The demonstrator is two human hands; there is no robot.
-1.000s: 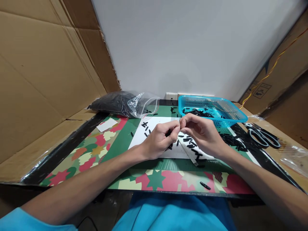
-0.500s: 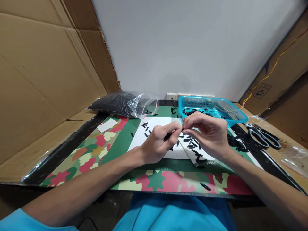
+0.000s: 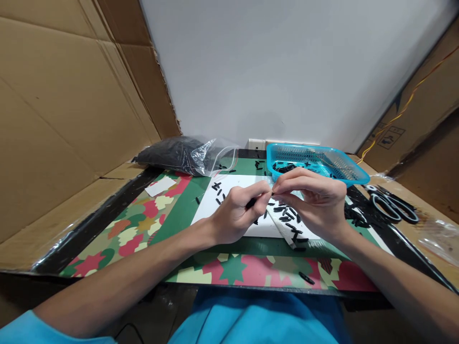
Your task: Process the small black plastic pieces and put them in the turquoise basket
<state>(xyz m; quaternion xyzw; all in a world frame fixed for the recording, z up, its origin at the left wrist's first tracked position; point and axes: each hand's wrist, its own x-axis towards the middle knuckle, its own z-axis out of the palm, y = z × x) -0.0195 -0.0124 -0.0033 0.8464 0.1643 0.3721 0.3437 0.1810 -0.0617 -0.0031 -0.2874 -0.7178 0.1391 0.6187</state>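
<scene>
Over the white sheet [image 3: 206,212], my left hand [image 3: 234,215] is closed with a small black piece [image 3: 251,203] showing between thumb and curled fingers. Fingertips of my right hand [image 3: 317,198] are pinched against the left fingertips, where a tiny dark end shows. Most of what the two hands hold is covered by the fingers. Below and between them, several slim black pieces [image 3: 286,219] lie scattered on the sheet and on a folded whitish strip [image 3: 281,229].
A blue plastic basket [image 3: 358,177] with more black pieces stands behind my right hand. At the back left lies a clear zip bag [image 3: 168,155] of black material. Scissors [image 3: 392,205] rest at the right. Cardboard [image 3: 71,95] walls the left side.
My right hand has shifted slightly to the right and its fingers have flattened, still meeting the left fingertips. My left hand stays nearly still.
</scene>
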